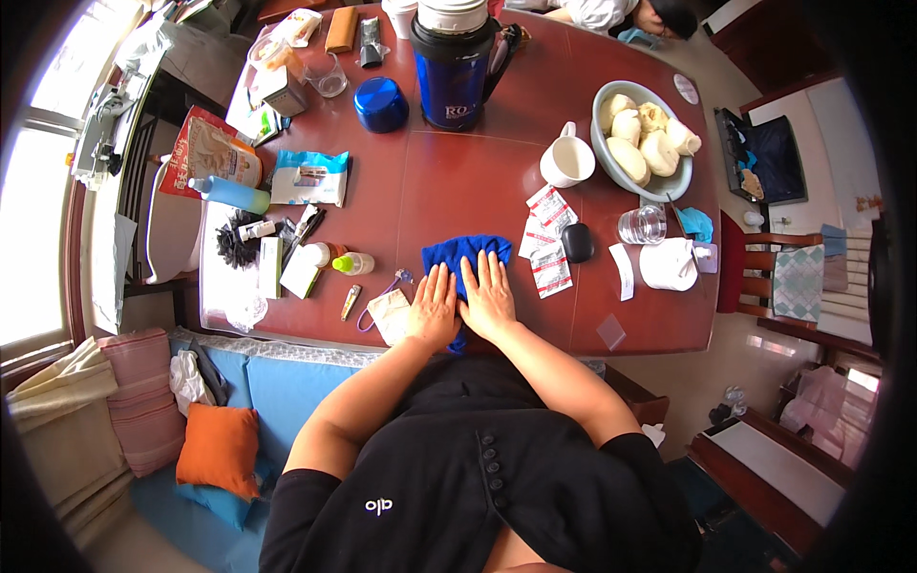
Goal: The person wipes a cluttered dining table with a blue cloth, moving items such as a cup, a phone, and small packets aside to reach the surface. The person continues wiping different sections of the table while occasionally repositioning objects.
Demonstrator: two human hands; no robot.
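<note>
A blue cloth (450,249) lies bunched on the dark red tabletop (466,193), near the edge in front of me. My left hand (434,304) rests flat, palm down, on its left part, fingers stretched forward. Beside it, my right hand (488,294) presses on the right part in the same way, and the thumbs nearly meet. Neither hand grips the cloth; my palms hide much of it, and a bit shows below my wrists. Close to my left wrist lies a small cream pouch (390,315) with a purple cord. Several red-and-white sachets (550,268) and a black oval case (577,243) lie right of my right hand.
Ahead stand a blue vacuum jug (453,79) and a blue cup-shaped lid (381,104). At right are a white mug (567,159), a bowl (600,150) of steamed buns, a glass (642,225) and a tissue roll (666,263). Bottles and packets crowd the left. Another person (609,16) is beyond the table.
</note>
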